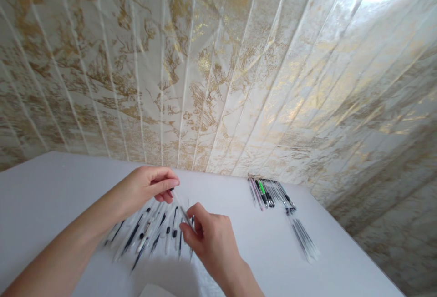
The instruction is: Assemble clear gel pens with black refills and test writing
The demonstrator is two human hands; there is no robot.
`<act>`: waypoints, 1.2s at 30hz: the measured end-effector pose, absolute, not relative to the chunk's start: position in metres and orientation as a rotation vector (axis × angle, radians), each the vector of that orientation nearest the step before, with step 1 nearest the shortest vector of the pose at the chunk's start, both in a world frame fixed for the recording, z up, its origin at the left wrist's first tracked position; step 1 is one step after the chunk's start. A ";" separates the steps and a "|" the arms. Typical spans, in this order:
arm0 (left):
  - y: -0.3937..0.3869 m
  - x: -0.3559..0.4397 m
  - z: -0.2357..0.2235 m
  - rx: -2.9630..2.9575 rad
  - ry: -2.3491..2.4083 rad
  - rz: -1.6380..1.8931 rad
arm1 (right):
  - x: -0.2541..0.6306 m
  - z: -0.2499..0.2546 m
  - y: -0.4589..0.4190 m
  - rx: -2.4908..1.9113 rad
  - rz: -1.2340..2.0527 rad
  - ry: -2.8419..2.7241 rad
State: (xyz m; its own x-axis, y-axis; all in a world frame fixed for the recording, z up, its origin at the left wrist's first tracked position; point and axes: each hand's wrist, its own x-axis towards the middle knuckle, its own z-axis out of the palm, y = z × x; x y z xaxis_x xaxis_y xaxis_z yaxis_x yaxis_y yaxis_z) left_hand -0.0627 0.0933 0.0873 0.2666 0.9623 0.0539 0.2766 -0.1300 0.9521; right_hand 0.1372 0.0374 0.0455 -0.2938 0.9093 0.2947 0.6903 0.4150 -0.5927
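Note:
Between my two hands a clear, thin pen (180, 207) is held at a slant above the table. My left hand (157, 183) is closed, its fingertips pinching at the pen's small black end, which looks like a cap. Lower down, the thumb and fingers of my right hand (212, 233) are closed around the pen's barrel. Beneath both hands lies a loose spread of pen parts (150, 233), with clear barrels, black caps and dark refills mixed together. Some of the spread is hidden behind my right hand, and its details are blurred.
On the white table (266, 251), a row of pens (269, 192), one bright green, lies at the back right. Nearer is a bundle of clear pens (302, 235). A white object (155, 290) shows at the front edge. Gold-patterned sheeting (205, 83) rises behind.

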 end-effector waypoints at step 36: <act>0.086 -0.016 0.080 0.698 0.725 1.132 | 0.133 0.046 0.042 -0.944 1.263 -1.475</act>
State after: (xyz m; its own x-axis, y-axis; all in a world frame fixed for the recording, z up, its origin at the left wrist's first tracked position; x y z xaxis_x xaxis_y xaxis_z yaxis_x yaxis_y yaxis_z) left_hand -0.0163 0.0857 0.0797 0.2569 0.9543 -0.1525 -0.5380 0.2723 0.7977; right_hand 0.1327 0.0422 0.0462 -0.2577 0.9511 0.1705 -0.0224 0.1705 -0.9851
